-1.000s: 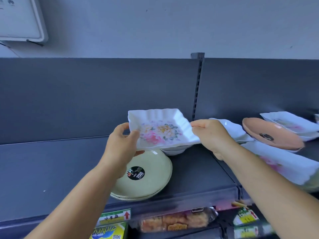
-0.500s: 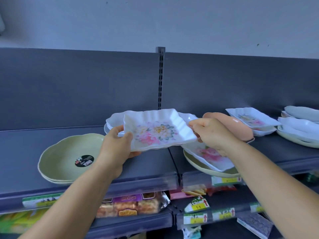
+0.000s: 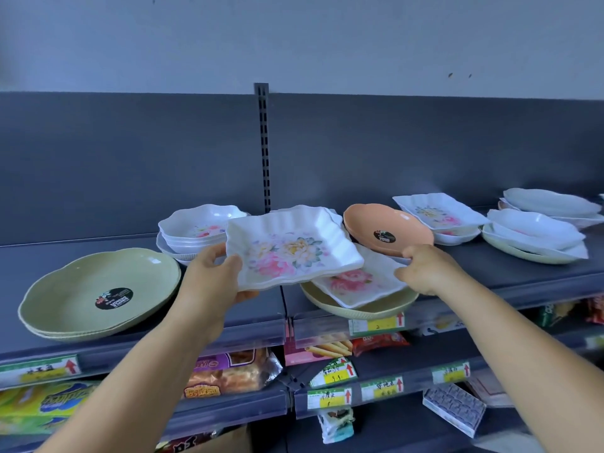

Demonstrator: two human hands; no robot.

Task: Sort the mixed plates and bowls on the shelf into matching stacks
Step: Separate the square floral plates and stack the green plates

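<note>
White with a pink and yellow flower print, the square scalloped plate [image 3: 291, 248] is held above the dark shelf [image 3: 510, 273] at the middle of the view. The left hand [image 3: 212, 273] grips its near-left corner, thumb on top of the rim and the other fingers [image 3: 250, 294] curled underneath, pinching the edge. The right hand [image 3: 425, 269] is off the held plate, at 3 o'clock from it; its fingers are bent and pressed close around the right edge of a second floral square plate [image 3: 359, 282], though whether they actually clamp it I cannot tell. That second plate lies tilted in a cream round plate [image 3: 359, 308] at the shelf's front edge, partly under the held plate.

At 9 o'clock from the held plate, a stack of green round plates [image 3: 98, 289] with a black sticker sits on the shelf. At 11 o'clock, touching or just behind the held plate, stands a stack of white flower-shaped bowls [image 3: 196, 227]. At 2 o'clock an orange round plate [image 3: 385, 228] with a black sticker leans tilted, and beyond it a third floral square plate [image 3: 438, 212] rests on a white bowl. Farther toward 3 o'clock, more white dishes [image 3: 536, 233] are piled on a pale green plate, with another pile [image 3: 552, 202] behind. Below the shelf, packaged snacks [image 3: 228, 371] and price tags [image 3: 379, 323] line the lower levels.
</note>
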